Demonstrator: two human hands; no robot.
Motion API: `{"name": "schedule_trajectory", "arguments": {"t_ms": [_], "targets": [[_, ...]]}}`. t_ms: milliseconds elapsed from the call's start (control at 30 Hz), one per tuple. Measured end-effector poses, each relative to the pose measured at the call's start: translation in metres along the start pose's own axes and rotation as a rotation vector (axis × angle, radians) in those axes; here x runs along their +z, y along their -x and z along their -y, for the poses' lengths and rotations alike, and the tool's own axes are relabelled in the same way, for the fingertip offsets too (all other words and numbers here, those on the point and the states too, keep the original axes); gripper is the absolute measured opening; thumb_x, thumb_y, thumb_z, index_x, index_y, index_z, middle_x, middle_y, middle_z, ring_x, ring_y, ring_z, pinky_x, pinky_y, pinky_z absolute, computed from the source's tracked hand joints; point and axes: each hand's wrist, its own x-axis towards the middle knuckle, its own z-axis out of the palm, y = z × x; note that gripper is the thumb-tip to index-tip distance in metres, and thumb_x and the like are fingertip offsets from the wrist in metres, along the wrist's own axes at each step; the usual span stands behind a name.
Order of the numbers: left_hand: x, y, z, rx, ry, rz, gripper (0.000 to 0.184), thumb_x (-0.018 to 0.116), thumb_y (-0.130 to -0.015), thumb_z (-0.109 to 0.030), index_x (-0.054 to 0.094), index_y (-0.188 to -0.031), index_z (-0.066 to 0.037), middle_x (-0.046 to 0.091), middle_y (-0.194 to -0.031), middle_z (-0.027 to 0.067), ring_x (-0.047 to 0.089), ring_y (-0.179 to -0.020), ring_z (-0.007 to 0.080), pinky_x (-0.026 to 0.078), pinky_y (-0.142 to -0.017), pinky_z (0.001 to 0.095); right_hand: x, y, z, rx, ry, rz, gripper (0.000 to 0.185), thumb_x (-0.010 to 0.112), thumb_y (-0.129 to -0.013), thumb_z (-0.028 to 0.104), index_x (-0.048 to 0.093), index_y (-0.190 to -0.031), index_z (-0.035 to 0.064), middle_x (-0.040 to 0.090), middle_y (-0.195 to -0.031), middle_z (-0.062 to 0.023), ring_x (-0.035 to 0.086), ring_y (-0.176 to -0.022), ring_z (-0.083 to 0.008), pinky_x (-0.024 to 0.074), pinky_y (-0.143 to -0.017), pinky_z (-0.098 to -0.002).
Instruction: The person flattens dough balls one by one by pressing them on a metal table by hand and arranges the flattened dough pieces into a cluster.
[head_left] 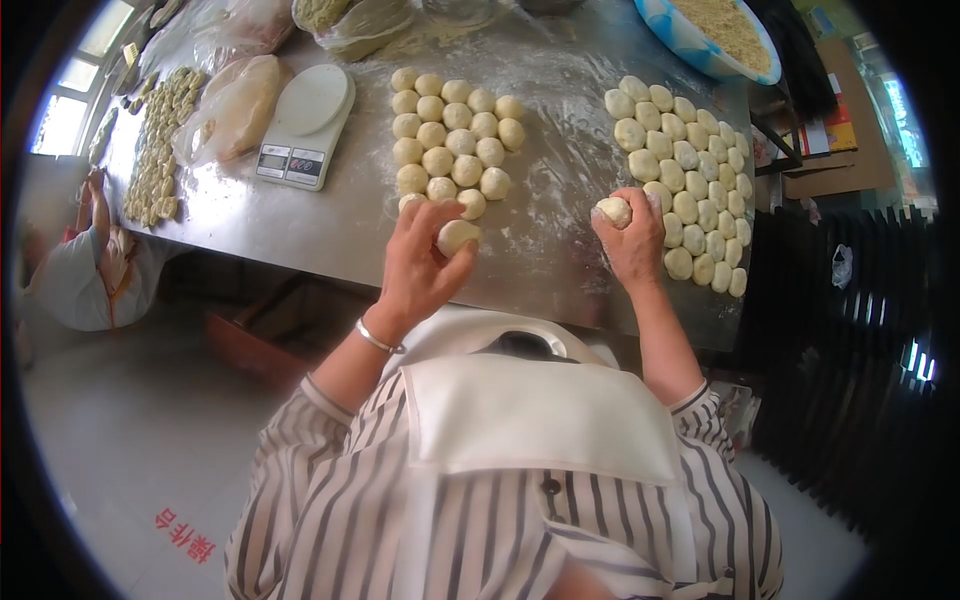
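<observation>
Round dough balls (459,142) stand in close rows on the floured metal table (560,150), left of its middle. At the near end of these rows my left hand (424,256) holds a pale dough ball (457,237) between thumb and fingers. My right hand (634,238) is curled around another dough ball (615,211), which touches the tabletop area beside a second group. That group of flatter dough pieces (697,183) lies in slanting rows just right of my right hand.
A white digital scale (308,120) and plastic bags (240,105) sit to the left. Small dough pieces (160,150) cover the far left, near another person (95,270). A blue-and-white basin (715,35) of crumbly filling stands at back right.
</observation>
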Motion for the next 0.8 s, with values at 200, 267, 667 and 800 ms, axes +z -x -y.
{"name": "schedule_trajectory", "arguments": {"t_ms": [200, 267, 667, 800], "targets": [[0.075, -0.023, 0.023, 0.208, -0.176, 0.331, 0.027, 0.075, -0.095, -0.026, 0.069, -0.117, -0.011, 0.062, -0.102, 0.0112, 0.068, -0.081, 0.0285, 0.058, -0.067, 0.0408, 0.013, 0.014, -0.010, 0.028, 0.200, 0.392, 0.040, 0.084, -0.086, 0.025, 0.065, -0.118, 0.0103, 0.064, -0.109, -0.0133, 0.068, -0.105, -0.0367, 0.0575, -0.087, -0.0507], [0.096, -0.017, 0.031, 0.302, -0.434, 0.363, 0.032, 0.081, -0.091, -0.035, 0.065, -0.107, -0.012, 0.060, -0.101, 0.0100, 0.068, -0.087, 0.0318, 0.057, -0.065, 0.0428, 0.017, 0.022, -0.014, -0.158, 0.160, 0.233, 0.037, 0.084, -0.086, 0.025, 0.065, -0.115, 0.0108, 0.064, -0.109, -0.0128, 0.069, -0.103, -0.0357, 0.0586, -0.083, -0.0497], [0.094, -0.007, 0.017, 0.357, -0.424, 0.253, 0.040, 0.083, -0.089, -0.033, 0.067, -0.120, -0.012, 0.062, -0.107, 0.0113, 0.068, -0.082, 0.0333, 0.057, -0.066, 0.0456, 0.007, 0.043, -0.023, -0.244, 0.125, 0.220, 0.044, 0.084, -0.085, 0.031, 0.068, -0.123, 0.0142, 0.064, -0.112, -0.0104, 0.068, -0.105, -0.0325, 0.0597, -0.083, -0.0472], [0.069, -0.009, -0.012, 0.181, -0.396, 0.170, 0.037, 0.078, -0.094, -0.024, 0.067, -0.127, -0.011, 0.066, -0.119, 0.0122, 0.069, -0.094, 0.0344, 0.058, -0.079, 0.0451, -0.022, 0.029, -0.005, -0.179, 0.124, 0.213, 0.048, 0.081, -0.090, 0.033, 0.065, -0.131, 0.0129, 0.066, -0.117, -0.0114, 0.065, -0.112, -0.0349, 0.0576, -0.092, -0.0494]]}}
